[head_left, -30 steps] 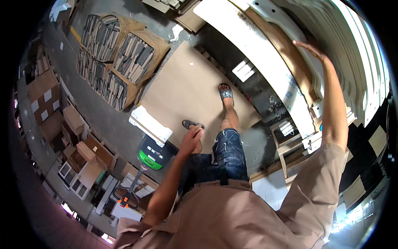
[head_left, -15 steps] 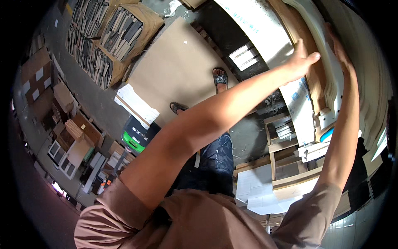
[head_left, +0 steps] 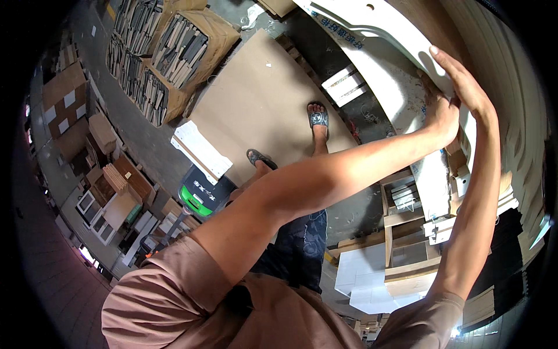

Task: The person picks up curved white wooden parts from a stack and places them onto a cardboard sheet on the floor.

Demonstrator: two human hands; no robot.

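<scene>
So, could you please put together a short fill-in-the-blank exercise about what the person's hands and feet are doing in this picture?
1. Both the left hand and the right hand rest on a long ____ panel.
2. On both feet the person wears dark ____.
3. The feet stand on a large brown ____ sheet laid on the floor.
4. Beside that sheet stands a pallet truck with a ____ body.

Missing words: white; sandals; cardboard; green
</scene>
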